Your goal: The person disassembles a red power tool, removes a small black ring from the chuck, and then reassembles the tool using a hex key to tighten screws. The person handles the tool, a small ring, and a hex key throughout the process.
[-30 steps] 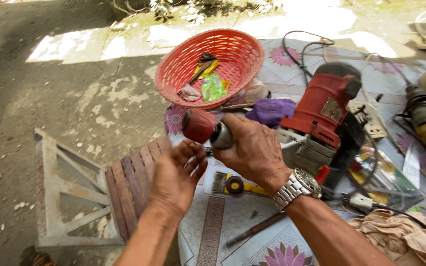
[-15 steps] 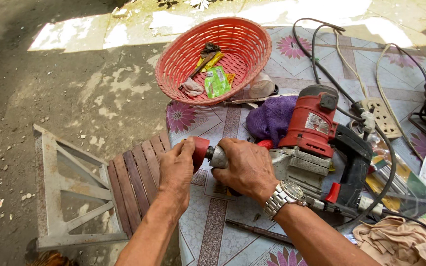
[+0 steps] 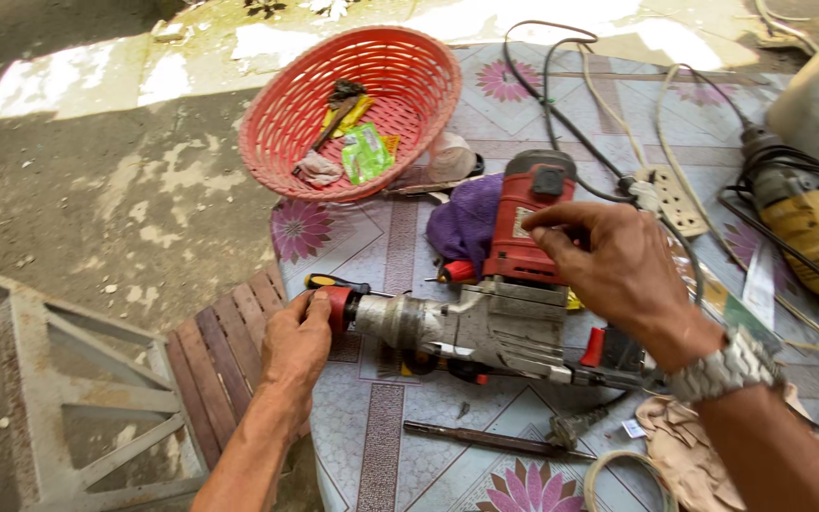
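At the far left a grey slatted frame [image 3: 87,398] lies on the ground beside a small brown slatted stool [image 3: 225,356]. My left hand [image 3: 296,346] is curled around the red nose [image 3: 338,305] of the rotary hammer drill [image 3: 485,318], fingers closed on it, right at the edge of the desk [image 3: 381,446]. The drill lies on its side across the patterned desk, grey metal body in the middle and red motor housing standing up behind it. One black-and-yellow screwdriver handle [image 3: 334,283] shows just above my left hand.

Further back sits one red plastic basket [image 3: 409,66], tilted towards me. In it I count a crumpled rag, a green packet, a yellow packet and a dark tool; anything smaller I cannot make out. A purple cloth [image 3: 466,223] lies bunched behind the drill.

My right hand [image 3: 618,270], with a metal watch at the wrist, hovers over the drill's red housing, fingers loosely bent and holding nothing. One dark chisel bit [image 3: 485,439] lies on the desk in front of the drill. To the right are one white socket strip [image 3: 670,199] with tangled cords and one yellow drill [image 3: 812,223].
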